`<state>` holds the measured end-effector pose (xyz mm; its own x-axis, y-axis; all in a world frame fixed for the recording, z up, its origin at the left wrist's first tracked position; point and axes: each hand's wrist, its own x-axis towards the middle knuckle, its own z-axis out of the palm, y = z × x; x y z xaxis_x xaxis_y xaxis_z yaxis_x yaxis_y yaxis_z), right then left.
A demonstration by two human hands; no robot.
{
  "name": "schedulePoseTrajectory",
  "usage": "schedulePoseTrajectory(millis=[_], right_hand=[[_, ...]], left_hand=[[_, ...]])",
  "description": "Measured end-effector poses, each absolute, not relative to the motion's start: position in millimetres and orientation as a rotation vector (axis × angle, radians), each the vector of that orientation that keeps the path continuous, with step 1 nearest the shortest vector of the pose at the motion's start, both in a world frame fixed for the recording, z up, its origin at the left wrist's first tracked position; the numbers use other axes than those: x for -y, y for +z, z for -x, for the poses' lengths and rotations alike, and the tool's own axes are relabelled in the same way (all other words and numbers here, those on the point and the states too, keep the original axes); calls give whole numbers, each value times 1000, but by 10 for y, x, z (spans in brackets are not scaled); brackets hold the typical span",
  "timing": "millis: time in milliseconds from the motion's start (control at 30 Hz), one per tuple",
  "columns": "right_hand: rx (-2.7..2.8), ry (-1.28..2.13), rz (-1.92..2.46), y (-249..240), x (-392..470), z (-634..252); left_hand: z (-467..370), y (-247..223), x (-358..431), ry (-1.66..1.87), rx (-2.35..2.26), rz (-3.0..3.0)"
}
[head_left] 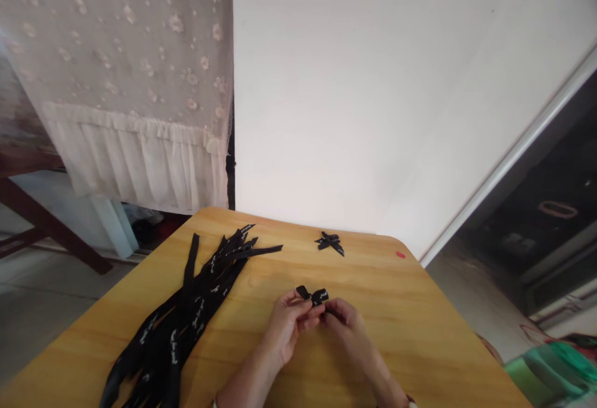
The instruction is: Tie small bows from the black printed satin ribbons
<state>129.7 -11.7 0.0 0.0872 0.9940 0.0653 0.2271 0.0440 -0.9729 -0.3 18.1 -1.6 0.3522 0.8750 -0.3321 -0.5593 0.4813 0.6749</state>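
Observation:
A small black ribbon bow (319, 296) with white lettering is held over the middle of the wooden table. My left hand (290, 321) pinches it from the left and below, fingers closed. My right hand (344, 321) is closed at the bow's lower right, its fingertips on a dark bit of the ribbon. Part of the ribbon is hidden behind the fingers. To the left lies a long pile of loose black ribbon strips (200, 302) with white print. Beyond my hands, near the far edge, rests a tied black bow (330, 242).
The wooden table (401, 308) has rounded far corners, with a small red item (400, 254) near the right one. A white wall (354, 97) stands behind it. A lace curtain (153, 84) hangs at the left, and a green item (550, 367) is at lower right.

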Motion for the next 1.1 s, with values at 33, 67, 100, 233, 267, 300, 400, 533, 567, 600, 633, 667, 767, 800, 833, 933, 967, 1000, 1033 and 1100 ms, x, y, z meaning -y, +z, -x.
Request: schedulePoseTrajectory(millis=[33,67,100,233,267,300,400,533,567,600,633,667,767,800,833,933,967,1000,1033,1100], right_hand=[[1307,968,1374,4,110,-1321],[1273,938,1386,7,103,-1345],[1237,907,1403,10,96,-1367],[1128,866,1438,33,93,-1414],[1106,863,1441,39,95,-1416],[1088,857,1443,45,97,-1416],[1079,820,1442,57,101,-1410],[1129,740,1444,78,109,-1392],[1146,728,1440,87,114,-1384],[1171,726,1432,97,122,-1373],[1204,731,1420,108,132,-1361],[1241,738,1406,118,143,-1347],[1354,779,1383,130,177,-1303],[1383,794,1383,124,187,-1289],[1407,805,1385,113,193,-1277],[1461,793,1409,65,200,-1252],[1470,777,1422,51,198,-1246],[1476,760,1434,42,196,-1242],[1482,747,1442,37,194,-1238],[1500,727,1443,43,193,-1232]], left_hand=[[2,-14,-180,983,-732,-502],[0,-12,-179,984,-729,-511],[-2,-9,-177,982,-726,-521],[-12,-6,-178,976,-728,-532],[-13,-8,-179,982,-728,-530],[-14,-11,-181,987,-732,-530],[-15,-22,-178,978,-753,-560],[-32,-35,-145,897,-798,-678],[-40,-35,-132,869,-808,-710],[-48,-34,-119,842,-815,-741],[-54,-30,-106,818,-821,-772],[-60,-24,-93,798,-820,-804],[-67,-1,-69,754,-802,-881],[-69,4,-65,739,-796,-903],[-71,7,-63,726,-794,-923],[-85,4,-62,707,-813,-979],[-91,2,-62,706,-825,-994],[-96,-1,-62,705,-832,-1009],[-100,-2,-61,697,-838,-1020],[-104,1,-59,685,-843,-1035]])
